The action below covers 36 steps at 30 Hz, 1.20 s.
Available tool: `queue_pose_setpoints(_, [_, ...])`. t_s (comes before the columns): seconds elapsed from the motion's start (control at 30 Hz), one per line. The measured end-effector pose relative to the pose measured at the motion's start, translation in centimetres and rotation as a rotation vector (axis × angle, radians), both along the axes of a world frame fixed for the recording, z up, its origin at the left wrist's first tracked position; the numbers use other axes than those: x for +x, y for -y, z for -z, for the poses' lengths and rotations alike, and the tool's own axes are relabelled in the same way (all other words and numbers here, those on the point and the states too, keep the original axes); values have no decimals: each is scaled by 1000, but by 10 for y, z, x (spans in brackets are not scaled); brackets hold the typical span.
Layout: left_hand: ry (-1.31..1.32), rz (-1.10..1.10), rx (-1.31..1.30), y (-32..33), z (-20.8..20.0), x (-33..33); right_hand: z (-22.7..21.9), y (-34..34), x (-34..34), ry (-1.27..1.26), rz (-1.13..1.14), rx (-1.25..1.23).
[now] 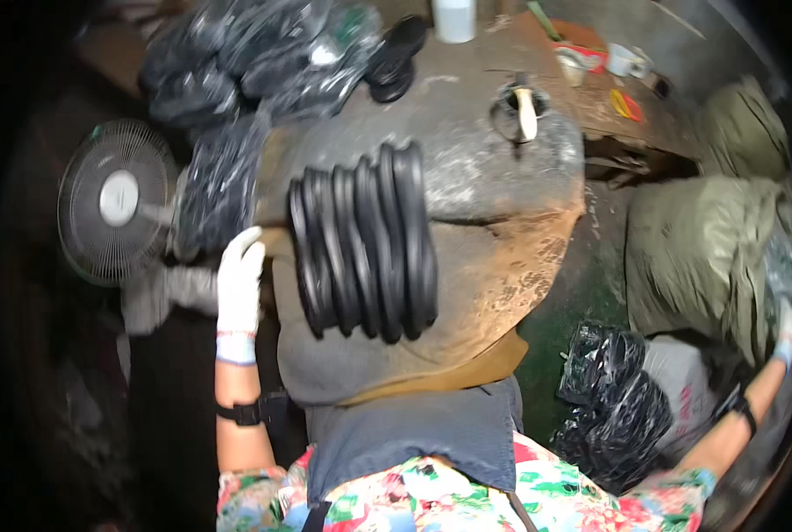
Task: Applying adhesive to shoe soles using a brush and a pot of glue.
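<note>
My left hand (241, 270), in a white glove, is at the left edge of the worktable (493, 293), fingers stretched out and nothing visible in them. Just right of it, several black curved pieces (360, 244), which look like shoe soles, stand on edge in a close row. At the far right, my right arm reaches out to the side. My gloved right hand (788, 324) is closed on a crumpled clear plastic bag (786, 266), next to a big olive-green sack (697, 257). Its fingers are small and partly blurred.
A fan (119, 199) stands left of the table. Plastic-wrapped black bundles (263, 62) lie at the back left, others (613, 399) on the floor at right. A pot with a pale-handled brush (524, 115) and a white container (454, 19) stand at the back.
</note>
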<state>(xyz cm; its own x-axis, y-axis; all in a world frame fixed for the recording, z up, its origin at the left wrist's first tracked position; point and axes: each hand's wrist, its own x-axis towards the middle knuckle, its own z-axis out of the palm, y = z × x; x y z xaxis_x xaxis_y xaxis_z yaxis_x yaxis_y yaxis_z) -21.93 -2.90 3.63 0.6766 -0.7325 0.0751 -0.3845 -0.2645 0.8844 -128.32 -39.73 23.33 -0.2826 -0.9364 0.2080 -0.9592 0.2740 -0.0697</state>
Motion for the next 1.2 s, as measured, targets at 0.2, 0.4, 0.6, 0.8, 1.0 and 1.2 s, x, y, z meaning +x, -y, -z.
queue_pose_setpoints(0.2, [67, -121, 159, -52, 16, -1, 36, -18, 183, 12, -348, -62])
queue_pose_setpoints(0.4, [88, -6, 234, 7, 10, -50, 10, -164, 447, 231, -757, -25])
queue_pose_setpoints(0.6, [84, 57, 373, -33, 35, -14, 76, -122, 602, 480, -1149, 13])
queue_pose_setpoints(0.8, [-515, 49, 74, -32, -6, 11, 106, 2, 652, 306, -1208, -374])
queue_pose_setpoints(1.0, [-53, -29, -120, -60, -56, 27, 107, 83, 698, -123, -1493, -384])
queue_pose_setpoints(1.2, [122, 142, -237, -37, -13, 44, 112, 86, 733, -525, -1632, -331])
